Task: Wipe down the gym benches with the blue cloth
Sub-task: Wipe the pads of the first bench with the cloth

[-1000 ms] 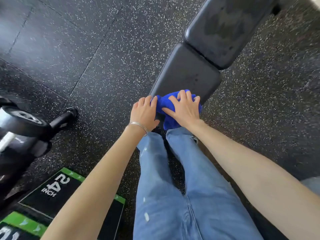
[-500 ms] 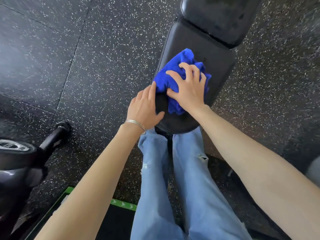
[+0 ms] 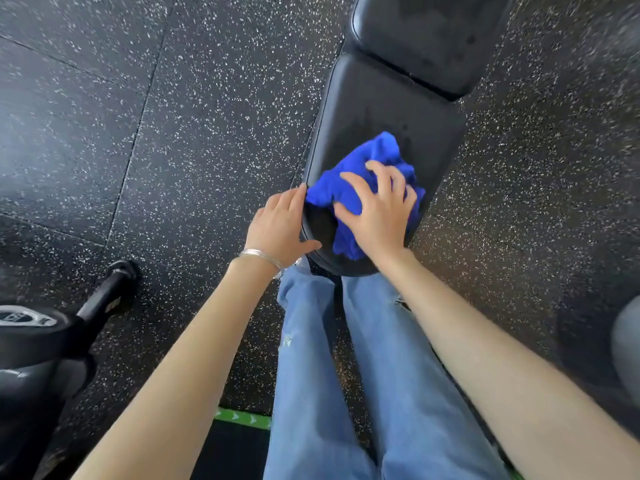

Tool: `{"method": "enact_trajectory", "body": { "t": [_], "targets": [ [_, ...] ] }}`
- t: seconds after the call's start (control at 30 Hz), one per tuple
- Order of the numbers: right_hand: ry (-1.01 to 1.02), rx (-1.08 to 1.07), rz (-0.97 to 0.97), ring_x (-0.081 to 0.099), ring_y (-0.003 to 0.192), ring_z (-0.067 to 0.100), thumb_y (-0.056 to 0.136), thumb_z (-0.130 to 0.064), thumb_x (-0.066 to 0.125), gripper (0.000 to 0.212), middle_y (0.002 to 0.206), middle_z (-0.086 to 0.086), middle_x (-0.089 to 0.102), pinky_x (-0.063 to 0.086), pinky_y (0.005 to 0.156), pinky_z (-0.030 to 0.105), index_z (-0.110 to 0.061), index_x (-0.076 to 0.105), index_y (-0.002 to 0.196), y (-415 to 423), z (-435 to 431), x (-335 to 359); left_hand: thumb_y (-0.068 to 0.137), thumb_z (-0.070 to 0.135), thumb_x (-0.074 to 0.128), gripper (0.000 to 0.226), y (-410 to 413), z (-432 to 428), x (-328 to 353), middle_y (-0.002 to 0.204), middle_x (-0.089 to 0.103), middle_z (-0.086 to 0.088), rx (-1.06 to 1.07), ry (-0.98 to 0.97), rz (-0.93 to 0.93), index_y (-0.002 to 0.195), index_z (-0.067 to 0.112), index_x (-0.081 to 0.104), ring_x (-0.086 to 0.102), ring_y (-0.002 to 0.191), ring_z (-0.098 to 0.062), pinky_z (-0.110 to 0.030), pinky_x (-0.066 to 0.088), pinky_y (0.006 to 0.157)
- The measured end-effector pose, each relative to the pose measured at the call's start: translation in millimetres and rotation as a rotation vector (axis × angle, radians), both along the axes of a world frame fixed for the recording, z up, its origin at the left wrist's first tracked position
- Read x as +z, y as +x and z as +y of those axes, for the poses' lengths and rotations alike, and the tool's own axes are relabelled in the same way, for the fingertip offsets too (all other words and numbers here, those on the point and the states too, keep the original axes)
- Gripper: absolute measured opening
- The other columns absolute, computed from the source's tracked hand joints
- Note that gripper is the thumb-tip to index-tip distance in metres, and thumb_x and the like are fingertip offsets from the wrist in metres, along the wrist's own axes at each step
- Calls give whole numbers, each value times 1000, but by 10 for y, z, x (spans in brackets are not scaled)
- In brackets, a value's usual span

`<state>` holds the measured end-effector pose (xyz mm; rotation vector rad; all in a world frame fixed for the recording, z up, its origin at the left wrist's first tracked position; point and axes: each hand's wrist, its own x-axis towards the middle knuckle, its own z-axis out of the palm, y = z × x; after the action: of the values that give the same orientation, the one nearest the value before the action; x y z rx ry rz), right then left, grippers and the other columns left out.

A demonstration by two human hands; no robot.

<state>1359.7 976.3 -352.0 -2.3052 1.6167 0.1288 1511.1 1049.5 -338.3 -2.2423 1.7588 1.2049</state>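
A black padded gym bench point(image 3: 384, 109) runs away from me, with its seat pad nearest and a second pad point(image 3: 426, 32) beyond a gap. A crumpled blue cloth point(image 3: 353, 174) lies on the near end of the seat pad. My right hand point(image 3: 375, 209) presses down on the cloth with fingers spread and bent over it. My left hand point(image 3: 280, 226), with a silver bracelet on the wrist, grips the left edge of the seat pad, thumb on top. Damp streaks show on the pad beyond the cloth.
Black speckled rubber floor point(image 3: 173, 133) surrounds the bench. A black machine with a handle point(image 3: 104, 299) stands at the lower left. A green-edged black box point(image 3: 239, 419) shows between my left arm and my jeans-clad legs point(image 3: 346, 375). Something grey point(image 3: 627, 344) sits at the right edge.
My right hand pushed the cloth from the pad's front edge up onto its top, then drew it slightly back. My left hand shifted from beside the cloth to the pad's left edge.
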Motion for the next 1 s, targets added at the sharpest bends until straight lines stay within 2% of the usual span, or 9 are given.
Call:
{"method": "enact_trajectory", "body": {
  "t": [0.13, 0.23, 0.33, 0.47, 0.53, 0.67, 0.8, 1.0],
  "targets": [
    [47, 127, -61, 36, 130, 23, 77, -44, 61, 41, 139, -4, 44, 27, 103, 46, -35, 62, 116, 228, -800, -160, 70, 50, 74, 105, 36, 1, -53, 150, 32, -3, -2, -1, -22, 149, 12, 16, 30, 136, -26, -45, 34, 108],
    [56, 8, -73, 34, 130, 18, 78, -46, 59, 41, 139, -10, 41, 28, 103, 43, -37, 59, 119, 394, -1111, -235, 65, 55, 74, 111, 33, -50, -59, 151, 31, 1, -37, 1, -99, 149, 13, 14, 27, 138, -23, -42, 31, 107],
    [15, -72, -89, 39, 125, 21, 77, -48, 58, 40, 135, -9, 47, 30, 97, 42, -35, 62, 115, 356, -795, -150, 64, 54, 75, 112, -16, -91, -38, 149, 32, 3, -75, 7, -164, 149, 14, 14, 25, 139, -21, -39, 28, 108],
    [-36, 278, -180, 53, 114, 29, 71, -51, 63, 37, 122, -3, 60, 37, 87, 46, -31, 70, 102, 125, -394, -57, 64, 51, 76, 97, -67, -121, 0, 144, 39, 3, -45, 28, -208, 141, 16, 30, 27, 138, -19, -35, 28, 106],
    [-14, 340, -178, 52, 115, 28, 72, -51, 63, 37, 122, -4, 60, 36, 88, 45, -31, 70, 102, 247, -678, -129, 65, 50, 76, 102, -96, -137, 28, 148, 34, 4, -37, 51, -213, 146, 16, 23, 26, 139, -18, -35, 29, 106],
    [46, 344, -51, 38, 124, 21, 73, -54, 59, 40, 130, -13, 48, 27, 93, 42, -36, 64, 108, 734, -1454, -351, 66, 50, 75, 112, -128, -138, 41, 154, 25, 7, -29, 71, -240, 150, 17, 9, 23, 141, -16, -34, 30, 107],
    [121, 218, -71, 39, 121, 21, 76, -54, 57, 42, 133, -9, 43, 30, 92, 42, -40, 58, 116, 754, -1877, -479, 67, 48, 76, 111, -152, -132, 47, 154, 24, 10, 15, 93, -240, 150, 20, 8, 24, 140, -15, -36, 31, 106],
    [-57, -48, -84, 45, 117, 18, 78, -57, 49, 45, 130, -11, 48, 35, 92, 38, -40, 56, 119, 190, -1649, -447, 67, 45, 77, 110, -191, -162, 72, 152, 28, 8, 32, 108, -249, 150, 20, 10, 27, 138, -17, -37, 32, 105]
  ]
}}
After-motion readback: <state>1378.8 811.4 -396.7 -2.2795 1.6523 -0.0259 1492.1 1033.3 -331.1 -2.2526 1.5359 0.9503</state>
